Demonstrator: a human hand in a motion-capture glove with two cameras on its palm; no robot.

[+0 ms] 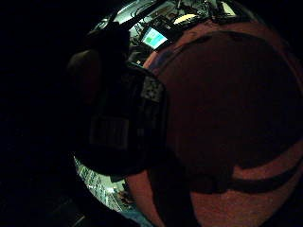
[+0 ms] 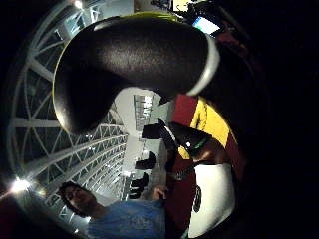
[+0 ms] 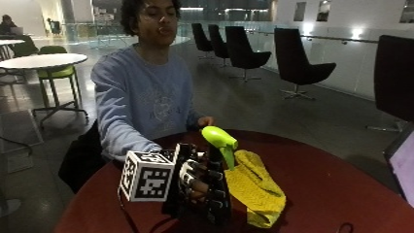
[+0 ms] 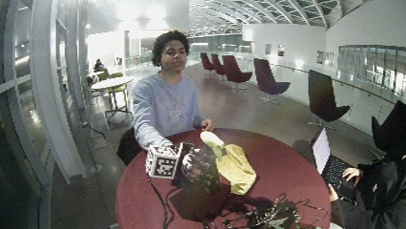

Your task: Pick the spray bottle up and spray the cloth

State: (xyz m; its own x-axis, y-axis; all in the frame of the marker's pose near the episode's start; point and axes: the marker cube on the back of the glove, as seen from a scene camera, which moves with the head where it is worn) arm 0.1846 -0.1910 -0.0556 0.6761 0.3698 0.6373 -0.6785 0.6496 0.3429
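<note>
Outside view, left to right. Right hand (image 3: 200,187): black-gloved, set over the round dark-red table (image 3: 336,194), fingers (image 3: 194,174) curled round the body of the spray bottle (image 3: 220,141), which is held upright. Spray bottle: smooth lime-green plastic head with curved top and trigger shown above the fingers; the body is hidden inside the grip. Yellow cloth (image 3: 255,187): soft, crumpled, woven-looking, laid on the table just beside the bottle, on the side its head faces; whether they touch cannot be told. Bare left hand (image 3: 206,121): rested at the table's far edge. Thumb-side palm view: a glossy dark rounded form, probably the bottle, is seen close to the palm.
</note>
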